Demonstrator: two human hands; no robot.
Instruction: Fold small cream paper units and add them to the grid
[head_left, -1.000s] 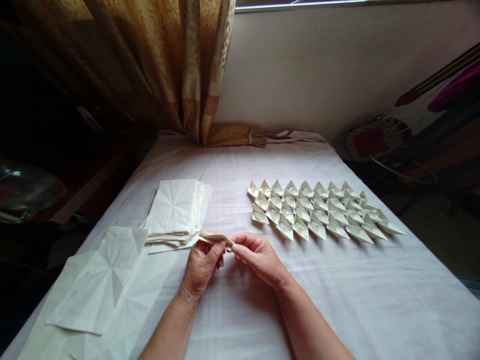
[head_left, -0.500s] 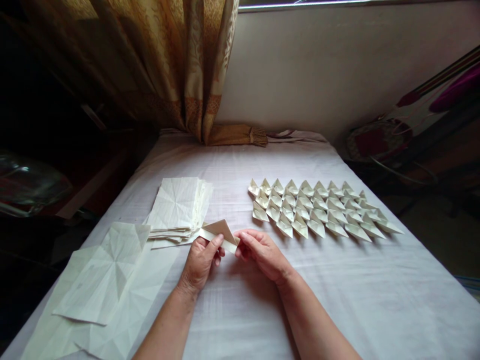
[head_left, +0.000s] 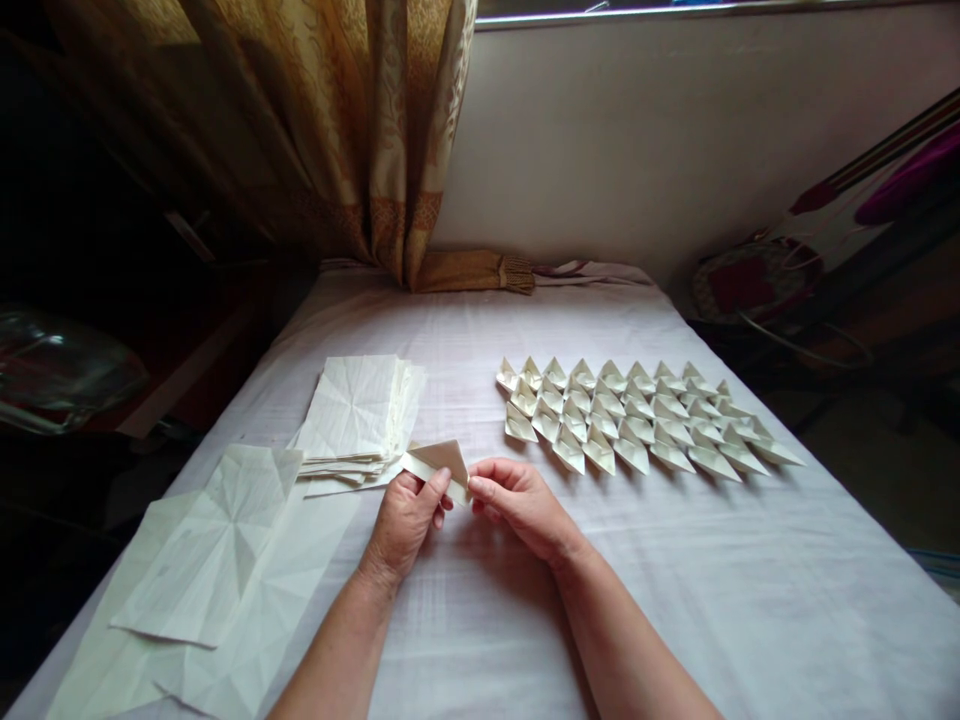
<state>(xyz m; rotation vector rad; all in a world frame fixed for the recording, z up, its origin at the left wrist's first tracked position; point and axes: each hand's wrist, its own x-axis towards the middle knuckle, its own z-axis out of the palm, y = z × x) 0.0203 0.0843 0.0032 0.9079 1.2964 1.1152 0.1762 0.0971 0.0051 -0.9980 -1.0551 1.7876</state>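
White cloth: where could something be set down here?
The white cloth lies bare right of the right hand, nearer than the paper boats; also between boats and paper stack. Left is crowded with that stack and creased sheets.

Matt, smooth paper in the folded piece, creased matt paper in the paper stack, star-creased thin paper in the loose sheets, matt paper boats, soft, faintly wrinkled cloth cover, satiny patterned cloth in the gold curtain, smooth matt wall
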